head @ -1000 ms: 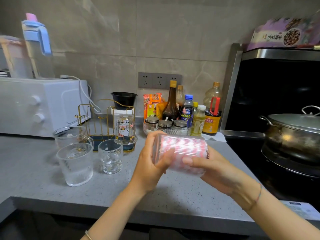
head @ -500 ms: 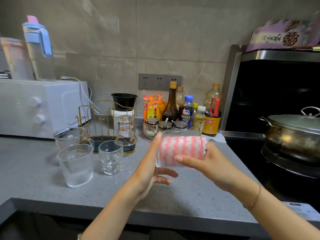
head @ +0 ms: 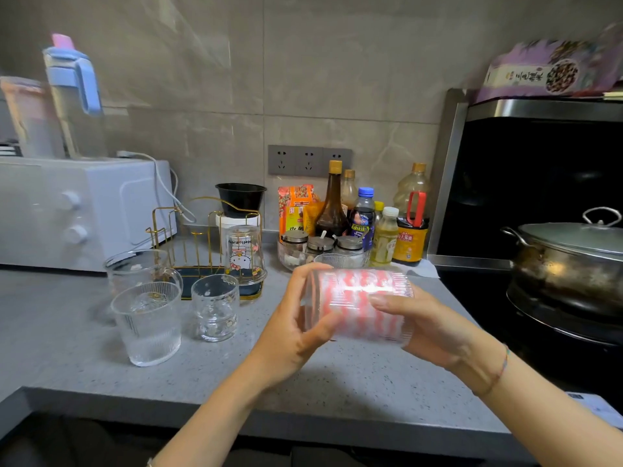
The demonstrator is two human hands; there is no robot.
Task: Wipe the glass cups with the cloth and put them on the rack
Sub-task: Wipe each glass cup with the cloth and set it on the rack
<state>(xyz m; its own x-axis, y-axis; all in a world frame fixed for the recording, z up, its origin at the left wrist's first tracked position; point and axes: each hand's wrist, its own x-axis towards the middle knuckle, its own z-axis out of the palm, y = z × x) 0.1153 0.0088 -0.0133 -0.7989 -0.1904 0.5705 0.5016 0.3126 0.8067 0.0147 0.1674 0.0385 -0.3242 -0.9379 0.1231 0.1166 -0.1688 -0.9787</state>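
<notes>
- Above the counter (head: 84,338), the left hand (head: 290,335) grips a ribbed glass (head: 357,303) held sideways.
- The right hand (head: 428,328) clamps its other end; a pink-striped cloth (head: 360,318) fills the glass.
- One printed cup (head: 243,254) stands upside down on the gold rack (head: 202,230).

Only clearly readable text from here: "Hello Kitty" on the printed glass cup (head: 243,254) sitting upside down on the gold rack (head: 202,237), lettering mirrored, cartoon cat under it. Soy sauce bottle (head: 410,224) has a yellow label with red Chinese characters, and the purple package (head: 553,70) on top of the hood has Chinese print too, both too blurred to make out.
</notes>
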